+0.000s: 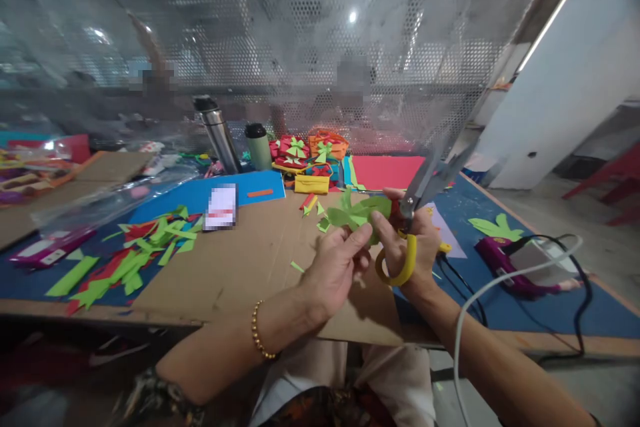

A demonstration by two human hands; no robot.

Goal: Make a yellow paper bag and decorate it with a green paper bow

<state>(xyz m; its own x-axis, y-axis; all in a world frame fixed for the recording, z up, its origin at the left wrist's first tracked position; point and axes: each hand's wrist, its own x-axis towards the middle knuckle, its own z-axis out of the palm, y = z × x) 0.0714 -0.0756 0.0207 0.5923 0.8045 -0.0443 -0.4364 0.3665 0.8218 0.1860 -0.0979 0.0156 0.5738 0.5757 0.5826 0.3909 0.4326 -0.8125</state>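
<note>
My left hand pinches a cut piece of light green paper by its lower edge, just above a sheet of brown cardboard. My right hand grips yellow-handled scissors, with the blades parted and pointing up to the right. The scissors sit right beside the green paper's right edge. A beaded bracelet circles my left wrist.
Green and red paper scraps lie at the left on a blue mat. A steel flask, a green cup and finished paper crafts stand at the back. A purple glue gun with cables lies right. A perforated metal screen rises behind.
</note>
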